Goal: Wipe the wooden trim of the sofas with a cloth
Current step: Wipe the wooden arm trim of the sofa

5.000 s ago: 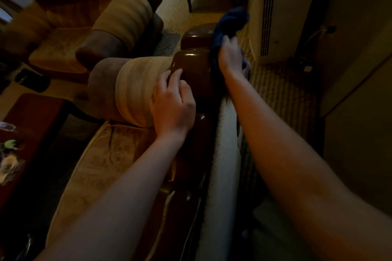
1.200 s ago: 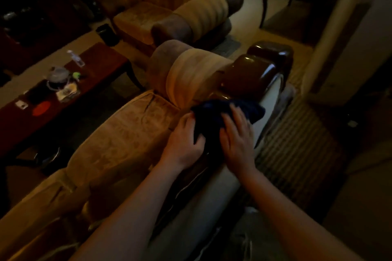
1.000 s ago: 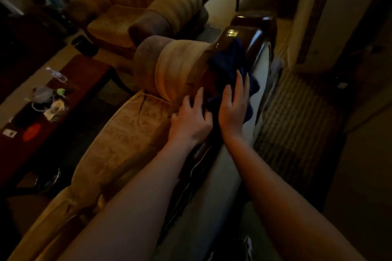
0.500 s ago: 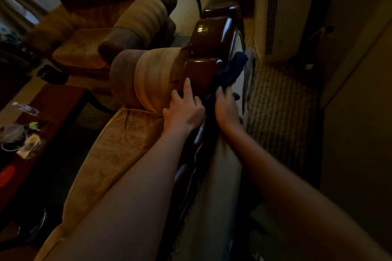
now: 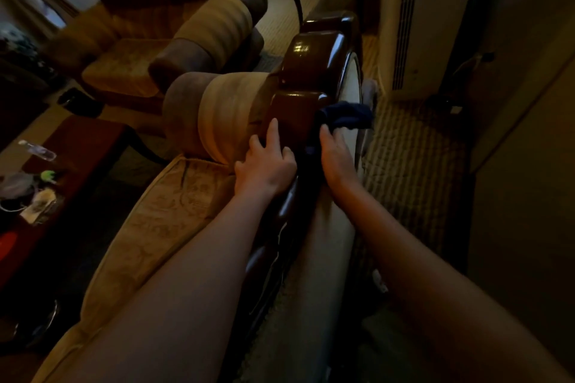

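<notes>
Two hands at the wooden trim [image 5: 298, 109]. Our right hand [image 5: 337, 158] grips the cloth [image 5: 345, 115] against it, fingers curled. Our left hand [image 5: 264, 165] rests beside, fingers spread.

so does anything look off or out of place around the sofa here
Nothing stands out on the sofa. The right hand holds the blue cloth against the glossy wooden trim, and the left hand rests beside it. The coffee table is cluttered; too dim for detail.
</notes>
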